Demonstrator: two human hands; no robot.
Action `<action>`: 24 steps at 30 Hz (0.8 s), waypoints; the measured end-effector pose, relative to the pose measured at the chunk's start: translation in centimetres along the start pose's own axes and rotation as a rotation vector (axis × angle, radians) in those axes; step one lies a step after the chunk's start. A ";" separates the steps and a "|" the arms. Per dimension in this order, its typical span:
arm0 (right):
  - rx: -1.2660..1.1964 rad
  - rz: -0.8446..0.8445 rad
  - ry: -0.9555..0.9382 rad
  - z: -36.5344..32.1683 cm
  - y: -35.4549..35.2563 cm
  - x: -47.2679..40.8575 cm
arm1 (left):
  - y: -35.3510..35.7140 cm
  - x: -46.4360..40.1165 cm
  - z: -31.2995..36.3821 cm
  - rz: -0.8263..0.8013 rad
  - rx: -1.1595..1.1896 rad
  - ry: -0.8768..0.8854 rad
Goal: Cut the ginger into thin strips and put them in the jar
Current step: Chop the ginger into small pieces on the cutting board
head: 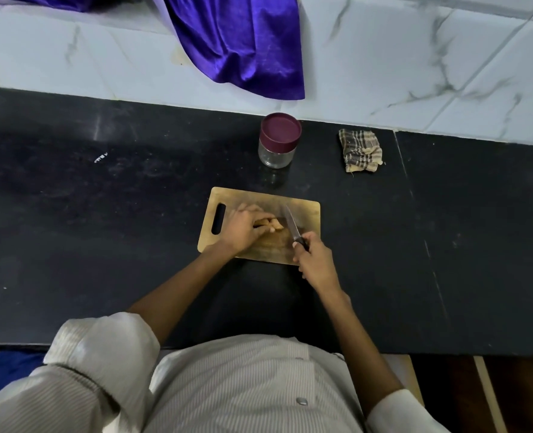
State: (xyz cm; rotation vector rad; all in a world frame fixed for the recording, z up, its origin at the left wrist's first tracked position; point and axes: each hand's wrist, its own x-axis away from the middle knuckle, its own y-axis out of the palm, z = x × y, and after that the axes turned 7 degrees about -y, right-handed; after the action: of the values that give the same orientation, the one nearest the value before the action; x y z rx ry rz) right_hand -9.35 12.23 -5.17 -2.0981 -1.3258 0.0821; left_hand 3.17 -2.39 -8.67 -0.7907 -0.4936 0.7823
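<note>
Right hand (316, 260), fingers wrapped on the knife (293, 226) handle, blade just right of the ginger (273, 225), which left hand (243, 229) fingers pin crosswise to the blade.

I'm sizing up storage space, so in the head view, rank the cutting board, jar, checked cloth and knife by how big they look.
1. cutting board
2. jar and checked cloth: look alike, not ranked
3. knife, its handle partly hidden in the right hand
</note>
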 end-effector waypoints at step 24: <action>0.511 -0.140 -0.011 -3.0 1.7 -0.5 | 0.4 0.0 0.3 0.035 0.047 -0.032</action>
State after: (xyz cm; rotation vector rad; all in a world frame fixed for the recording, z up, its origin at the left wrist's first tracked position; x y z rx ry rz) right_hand -7.08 9.85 -3.88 -1.5749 -1.2901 0.3361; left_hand 2.76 -2.07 -8.82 -0.7457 -0.4895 0.8371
